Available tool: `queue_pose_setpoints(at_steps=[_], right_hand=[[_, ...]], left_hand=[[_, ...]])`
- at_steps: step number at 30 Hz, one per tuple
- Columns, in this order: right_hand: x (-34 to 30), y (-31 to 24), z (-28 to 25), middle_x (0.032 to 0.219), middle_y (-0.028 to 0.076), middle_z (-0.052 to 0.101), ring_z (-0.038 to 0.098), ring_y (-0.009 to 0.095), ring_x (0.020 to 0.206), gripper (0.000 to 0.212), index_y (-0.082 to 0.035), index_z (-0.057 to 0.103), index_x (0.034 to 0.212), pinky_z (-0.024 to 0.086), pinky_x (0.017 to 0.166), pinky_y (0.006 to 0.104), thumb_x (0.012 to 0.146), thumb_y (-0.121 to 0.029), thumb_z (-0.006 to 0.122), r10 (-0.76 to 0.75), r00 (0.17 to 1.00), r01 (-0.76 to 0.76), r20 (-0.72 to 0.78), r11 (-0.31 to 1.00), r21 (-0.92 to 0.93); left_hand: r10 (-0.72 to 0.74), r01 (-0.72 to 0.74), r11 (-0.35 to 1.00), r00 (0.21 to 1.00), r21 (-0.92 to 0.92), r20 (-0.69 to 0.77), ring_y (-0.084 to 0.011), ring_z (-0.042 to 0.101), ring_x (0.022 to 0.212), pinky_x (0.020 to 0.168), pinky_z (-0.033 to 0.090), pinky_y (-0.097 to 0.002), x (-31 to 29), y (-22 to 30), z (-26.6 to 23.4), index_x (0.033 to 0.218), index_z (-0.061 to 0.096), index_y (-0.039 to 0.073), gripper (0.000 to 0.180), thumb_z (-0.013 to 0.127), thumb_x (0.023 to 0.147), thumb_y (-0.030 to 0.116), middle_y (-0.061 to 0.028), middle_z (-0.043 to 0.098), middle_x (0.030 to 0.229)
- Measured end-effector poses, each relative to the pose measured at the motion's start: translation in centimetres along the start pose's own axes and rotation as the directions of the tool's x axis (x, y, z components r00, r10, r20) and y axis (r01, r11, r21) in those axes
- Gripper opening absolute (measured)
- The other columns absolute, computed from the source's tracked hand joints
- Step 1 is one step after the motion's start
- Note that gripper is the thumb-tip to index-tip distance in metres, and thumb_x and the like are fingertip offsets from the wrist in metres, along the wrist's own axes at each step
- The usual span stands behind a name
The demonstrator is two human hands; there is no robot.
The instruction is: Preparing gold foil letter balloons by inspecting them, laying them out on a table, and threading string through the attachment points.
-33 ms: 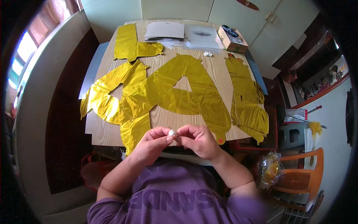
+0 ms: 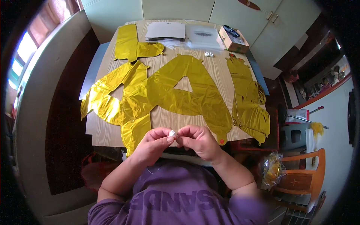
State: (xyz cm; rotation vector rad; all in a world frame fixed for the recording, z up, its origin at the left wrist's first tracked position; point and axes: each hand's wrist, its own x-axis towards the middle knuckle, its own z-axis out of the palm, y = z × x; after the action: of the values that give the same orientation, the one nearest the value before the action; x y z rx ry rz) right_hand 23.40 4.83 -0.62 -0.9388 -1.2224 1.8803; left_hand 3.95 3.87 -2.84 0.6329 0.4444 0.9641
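Note:
In front of my chest, at the table's near edge, my left hand [image 2: 159, 141] pinches a small white bundle of string [image 2: 172, 133] between thumb and fingers. My right hand [image 2: 195, 140] meets it from the other side, its fingertips closed against the bundle. A thin pale strand hangs below my left hand, over the purple shirt. Just beyond the hands lies a flat, A-shaped gold foil balloon [image 2: 213, 92]. Another gold foil balloon [image 2: 103, 108] overlaps it on the left, its lower end hanging over the table's edge.
An L-shaped gold balloon [image 2: 125, 43] lies far left, a folded one [image 2: 250, 107] on the right. Along the back are white cards [image 2: 165, 30], clear plastic sleeves [image 2: 204, 35], two white rolls [image 2: 209, 54] and a wooden box [image 2: 236, 43]. A wooden chair [image 2: 300, 180] stands at the right.

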Motion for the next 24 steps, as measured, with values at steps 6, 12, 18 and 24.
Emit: queue_pose_setpoints(at_steps=[6,12,18,24], right_hand=[[0.2,2.0,0.7,0.082,0.002,0.065,0.056,0.005,0.062,0.015,-0.003,0.065,0.102,0.043,0.055,0.0178,0.091,-0.014,0.063,0.176,0.977,-0.214,0.121,0.794,0.569],[-0.5,0.8,1.1,0.082,0.003,0.065,0.058,0.006,0.062,0.015,-0.001,0.064,0.102,0.044,0.055,0.0181,0.093,-0.012,0.059,0.257,0.961,-0.264,0.103,0.740,0.619],[-1.4,2.1,0.5,0.078,0.002,0.063,0.058,0.008,0.063,0.017,-0.001,0.064,0.104,0.046,0.059,0.0228,0.096,-0.014,0.054,0.254,0.939,-0.345,0.233,0.676,0.651],[-2.1,3.5,-1.0,0.078,0.005,0.065,0.059,0.010,0.064,0.022,-0.002,0.065,0.099,0.046,0.060,0.0229,0.097,-0.021,0.054,0.235,0.944,-0.330,0.232,0.702,0.631]], left_hand=[[0.232,-0.246,0.868,0.969,0.431,0.085,-0.0119,0.053,0.079,0.071,0.042,-0.0256,0.3,-1.1,-1.3,0.113,0.064,0.005,0.027,0.068,0.086,0.009,0.0005,0.055,0.089],[0.318,-0.365,0.558,0.924,0.745,0.214,-0.0110,0.046,0.071,0.066,0.036,-0.0246,0.1,-0.3,-2.0,0.115,0.065,0.006,0.038,0.074,0.079,0.014,-0.0004,0.054,0.082],[0.342,-0.546,0.068,0.799,0.835,0.494,-0.0158,0.052,0.069,0.069,0.039,-0.0300,0.5,2.0,-0.4,0.099,0.068,0.009,0.030,0.075,0.069,0.010,0.0002,0.055,0.077],[0.134,-0.628,-0.326,0.709,0.706,0.692,-0.0176,0.056,0.071,0.071,0.041,-0.0331,0.5,2.8,0.3,0.088,0.065,0.011,0.028,0.070,0.061,0.011,-0.0002,0.056,0.083]])
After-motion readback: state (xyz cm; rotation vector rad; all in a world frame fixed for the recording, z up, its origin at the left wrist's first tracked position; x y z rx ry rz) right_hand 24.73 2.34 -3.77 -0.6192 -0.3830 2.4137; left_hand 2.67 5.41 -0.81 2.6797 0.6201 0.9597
